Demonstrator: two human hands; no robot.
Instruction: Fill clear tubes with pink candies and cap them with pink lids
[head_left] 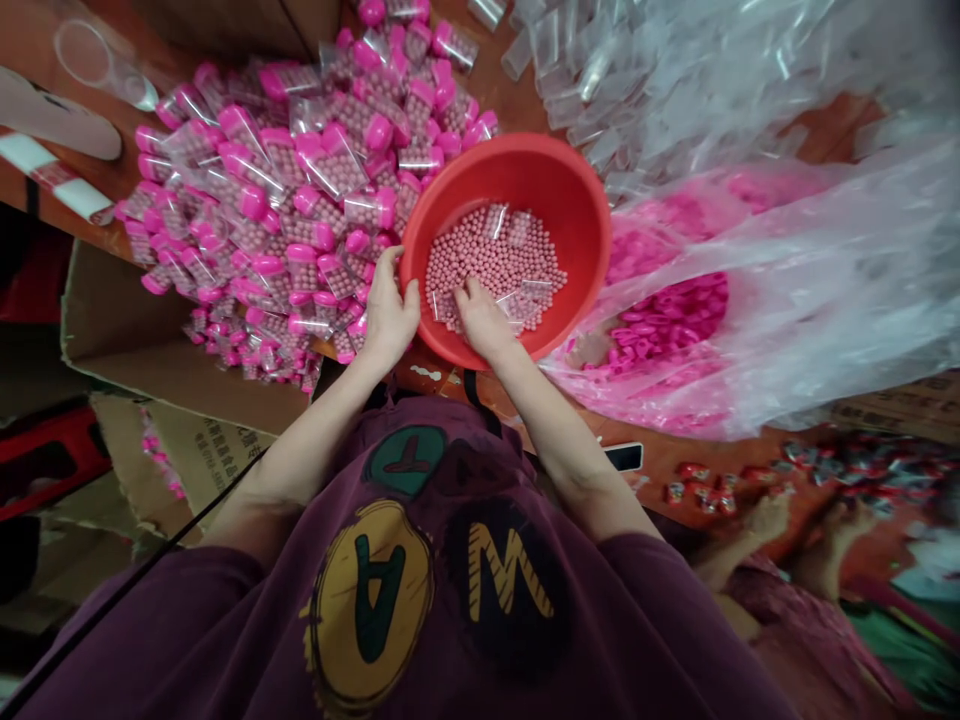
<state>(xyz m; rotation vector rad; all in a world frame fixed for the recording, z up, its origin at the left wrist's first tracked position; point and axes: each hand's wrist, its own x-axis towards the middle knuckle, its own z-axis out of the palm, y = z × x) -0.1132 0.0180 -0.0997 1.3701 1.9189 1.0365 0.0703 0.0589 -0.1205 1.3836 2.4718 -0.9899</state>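
1. Steadying the round red plastic bowl point(574, 235) at its left rim seems to be the left hand's point(390, 315) part; its thumb and fingers are slightly parted there, though how firmly they press cannot be told.
2. Inside the bowl, toward its near side, the right hand point(484, 320) dips half-curled fingers into small round pink beads point(480, 247); whether they pinch anything is hidden.
3. Clear plastic tubes point(535, 291) lie among the beads, so low, gentle movements inside the rim should spill least.
4. Bead-filled clear tubes with pink caps point(334, 165) heap on the left; best avoid nudging the bowl into them.
5. On the right, loose pink plastic caps point(667, 325) lie in a translucent plastic bag point(817, 300).
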